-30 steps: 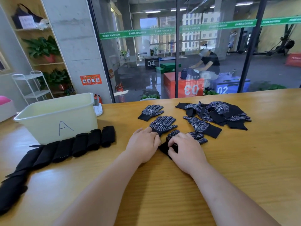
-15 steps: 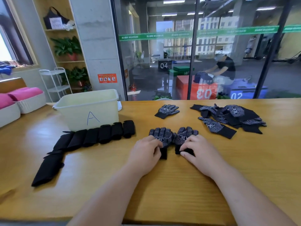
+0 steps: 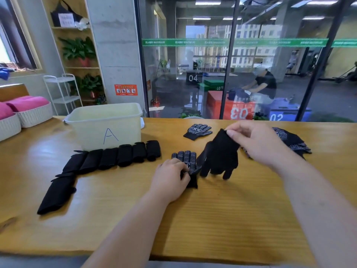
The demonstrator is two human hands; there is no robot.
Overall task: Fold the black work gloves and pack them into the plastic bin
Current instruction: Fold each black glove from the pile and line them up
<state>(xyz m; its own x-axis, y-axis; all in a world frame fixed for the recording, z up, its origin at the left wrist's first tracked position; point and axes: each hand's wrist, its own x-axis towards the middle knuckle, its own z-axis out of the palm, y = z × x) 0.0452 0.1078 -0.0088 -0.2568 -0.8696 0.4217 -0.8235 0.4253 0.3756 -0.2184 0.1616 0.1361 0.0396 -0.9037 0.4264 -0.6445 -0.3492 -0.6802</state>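
Gym or fitness studio, front lounge side. Training floor seen through glass wall banded with green strip printed "MAXIMUM". Numbered jump boxes set out beyond: black "04", red "03", blue "02". Person seated among them. Near side furnished with wooden counter, plant shelf, white baskets filled with rolled pink towels.
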